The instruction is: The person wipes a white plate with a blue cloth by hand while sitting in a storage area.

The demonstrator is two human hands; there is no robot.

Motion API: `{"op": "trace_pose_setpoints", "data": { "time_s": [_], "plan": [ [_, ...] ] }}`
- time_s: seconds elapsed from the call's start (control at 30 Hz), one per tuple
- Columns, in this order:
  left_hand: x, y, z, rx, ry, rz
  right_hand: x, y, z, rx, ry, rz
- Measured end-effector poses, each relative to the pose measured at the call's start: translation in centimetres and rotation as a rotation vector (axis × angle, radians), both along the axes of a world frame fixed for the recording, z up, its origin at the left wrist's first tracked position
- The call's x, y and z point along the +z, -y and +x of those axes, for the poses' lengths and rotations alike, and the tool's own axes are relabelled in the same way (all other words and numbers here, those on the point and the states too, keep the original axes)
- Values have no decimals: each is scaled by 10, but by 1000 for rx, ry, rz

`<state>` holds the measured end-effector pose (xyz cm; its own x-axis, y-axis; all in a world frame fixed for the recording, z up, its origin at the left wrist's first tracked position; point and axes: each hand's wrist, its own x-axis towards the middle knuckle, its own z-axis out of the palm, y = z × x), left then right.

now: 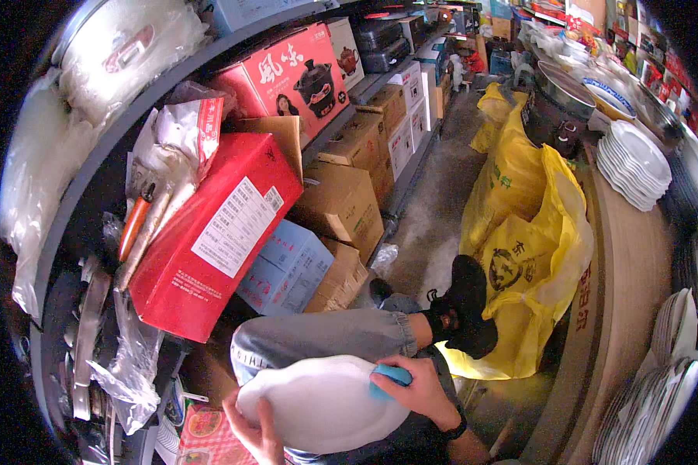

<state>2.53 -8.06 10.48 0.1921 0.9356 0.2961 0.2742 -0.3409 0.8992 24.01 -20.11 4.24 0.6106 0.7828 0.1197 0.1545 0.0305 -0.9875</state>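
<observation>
A white oval plate (326, 404) with a wavy rim lies over the person's lap, tilted. My left hand (256, 427) grips its left edge, thumb on the face and fingers round the rim. At the plate's right side my right hand (421, 386) holds a blue sponge (392, 375) pressed against the surface; a dark band is on that wrist. Beneath the plate are legs in grey jeans (326, 334), one crossed so that a black shoe (468, 308) points to the right. The underside of the plate is hidden.
To the left, a red box (209, 232) leans by a shelf holding utensils and plastic bags. Cardboard boxes (343, 200) line the aisle. A large yellow bag (517, 244) lies beyond the shoe. Stacked white plates (634, 163) stand on a wooden board (628, 261) at right.
</observation>
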Motion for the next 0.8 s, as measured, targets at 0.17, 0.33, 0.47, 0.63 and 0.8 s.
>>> {"op": "trace_pose_setpoints", "data": {
  "time_s": [0.17,0.33,0.47,0.63,0.8],
  "plan": [
    [-35,-37,30,-121,-193,-67,-30,-7,25,-91,-4,-88],
    [-46,-72,79,-227,-347,44,-33,-13,66,-151,63,-180],
    [-50,-101,114,-299,-479,137,-38,-31,95,-167,60,-118],
    [-67,-126,134,-389,-591,153,-58,-49,122,-138,144,-120],
    [-86,-152,141,-436,-449,-22,-77,-77,131,-93,136,-101]
  ]
}}
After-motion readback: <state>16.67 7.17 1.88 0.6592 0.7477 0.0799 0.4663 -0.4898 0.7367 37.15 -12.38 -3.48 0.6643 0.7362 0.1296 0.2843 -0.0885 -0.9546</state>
